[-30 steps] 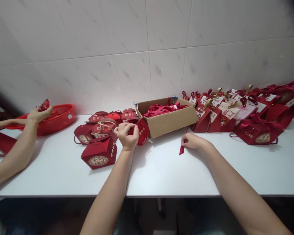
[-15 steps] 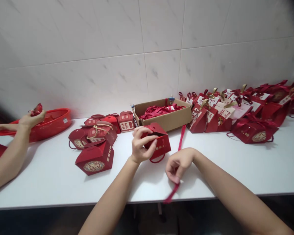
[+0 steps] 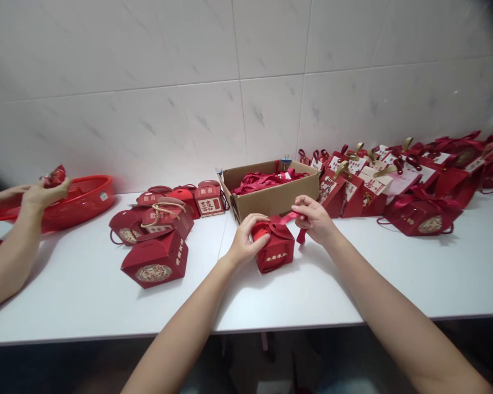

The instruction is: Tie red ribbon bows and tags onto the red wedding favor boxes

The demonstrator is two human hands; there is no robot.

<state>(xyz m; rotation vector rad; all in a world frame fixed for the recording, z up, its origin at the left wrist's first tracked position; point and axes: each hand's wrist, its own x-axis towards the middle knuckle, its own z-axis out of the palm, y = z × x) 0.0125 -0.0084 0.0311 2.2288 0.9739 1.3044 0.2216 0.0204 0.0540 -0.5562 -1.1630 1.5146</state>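
A small red gift box (image 3: 274, 253) with gold lettering sits on the white table, and my left hand (image 3: 247, 241) grips its left side and top. Beside its upper right edge, my right hand (image 3: 315, 220) pinches a dark pink ribbon (image 3: 288, 218). One stretch of the ribbon reaches to the top of the box, and a short end hangs below my fingers. Whether the ribbon passes through the box top cannot be made out. Just behind stands a cardboard box (image 3: 277, 198) holding a heap of similar ribbons (image 3: 263, 182).
Several red gift boxes (image 3: 158, 260) stand to the left. At far left, a co-worker's hands (image 3: 45, 194) hold small red packets over a red basin (image 3: 82, 205). Many finished-looking boxes with ribbons (image 3: 421, 213) crowd the right. The table's front edge (image 3: 271, 330) is near me.
My right hand has risen from near the table's front edge to the top of the gift box, bringing the ribbon with it. The gift box now sits more upright under my left hand.
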